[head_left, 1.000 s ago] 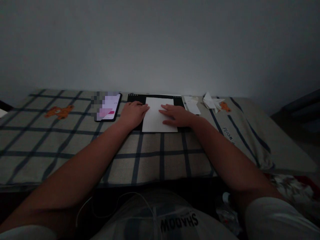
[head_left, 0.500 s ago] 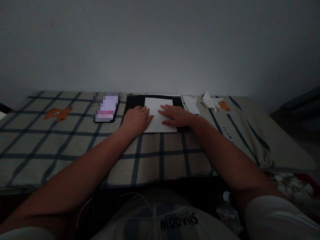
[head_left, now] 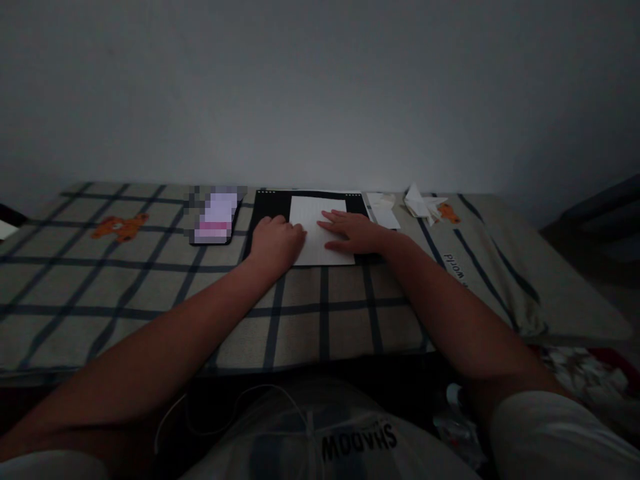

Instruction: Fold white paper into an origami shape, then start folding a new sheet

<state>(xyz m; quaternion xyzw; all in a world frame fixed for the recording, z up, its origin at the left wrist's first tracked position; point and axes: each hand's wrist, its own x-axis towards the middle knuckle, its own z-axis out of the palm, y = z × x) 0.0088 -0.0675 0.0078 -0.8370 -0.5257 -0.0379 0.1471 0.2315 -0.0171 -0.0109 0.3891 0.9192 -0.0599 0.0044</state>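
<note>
White paper (head_left: 316,223) lies at frame centre, under both hands. Left hand (head_left: 275,241): fingers curled loosely and held together, knuckles up, resting on the lower left edge of the paper. Whether the fingertips pinch the edge cannot be told. Right hand (head_left: 354,231): fingers extended, slightly spread, laid flat on the right half of the paper, tips pointing toward frame left.

Paper position: on a black pad (head_left: 267,203), which shows as a dark border above and to the left of the sheet. The pad rests on a checked cloth (head_left: 150,280) that covers the surface across the middle of the frame.

Surroundings: a phone (head_left: 215,219), screen lit, lies left of the pad. Folded paper scraps (head_left: 420,201) lie right of the pad, near the wall (head_left: 320,87). An orange bear print (head_left: 119,227) marks the cloth at frame left.
</note>
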